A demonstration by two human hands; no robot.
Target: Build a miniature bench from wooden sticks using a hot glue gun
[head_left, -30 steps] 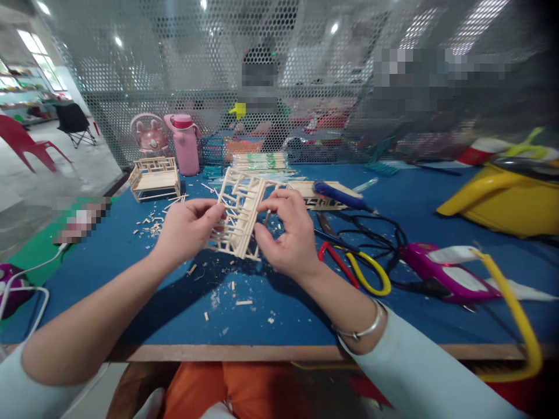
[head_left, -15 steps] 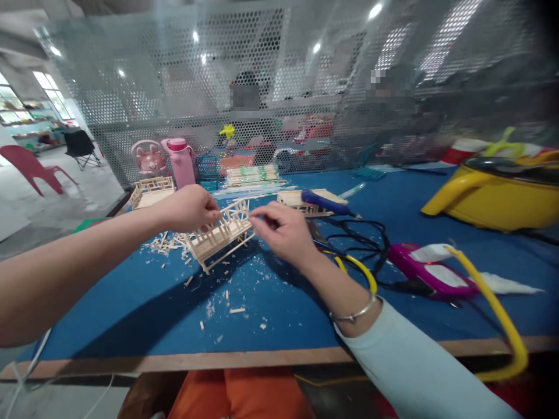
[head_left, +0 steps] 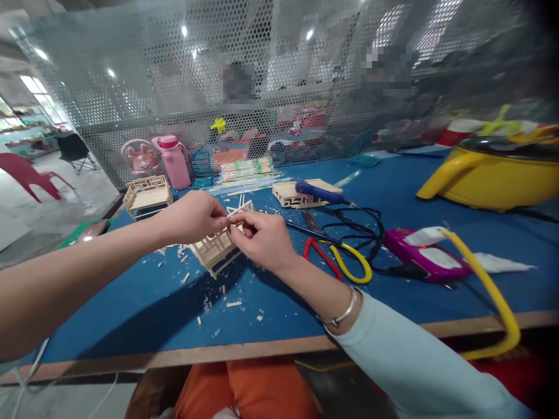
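Small stick-built wooden model (head_left: 216,251), bench-like, on the counter (head_left: 283,314): left of centre, in from the near edge, well short of the far edge. Sits askew to the near edge; can't tell if it's flat down or slightly tipped, hands cover the upper part.

Left hand (head_left: 201,218): over the model's left/top side, fingers curled, thumb and fingers drawn close. Right hand (head_left: 266,238): at its right end, thumb and index nearly together, other fingers folded loosely. Fingertips of both meet above the model. Whether either one pinches a rail or a small stick: can't tell, hidden.

Handling (judgement): very light, dry, not slippery. Stiff as a frame, but thin rails and joints look fragile; likely snaps or pops loose under a squeeze or twist. Best hold: the thick seat slab or lower frame, light pinch, off the thin back bars. Would skid easily if bumped.

Around: finished-looking wooden bench (head_left: 148,201) near counter's left edge; blue glue gun (head_left: 321,192) resting on a flat wooden piece (head_left: 288,193) toward the far edge; scraps (head_left: 234,304) nearer the front edge.
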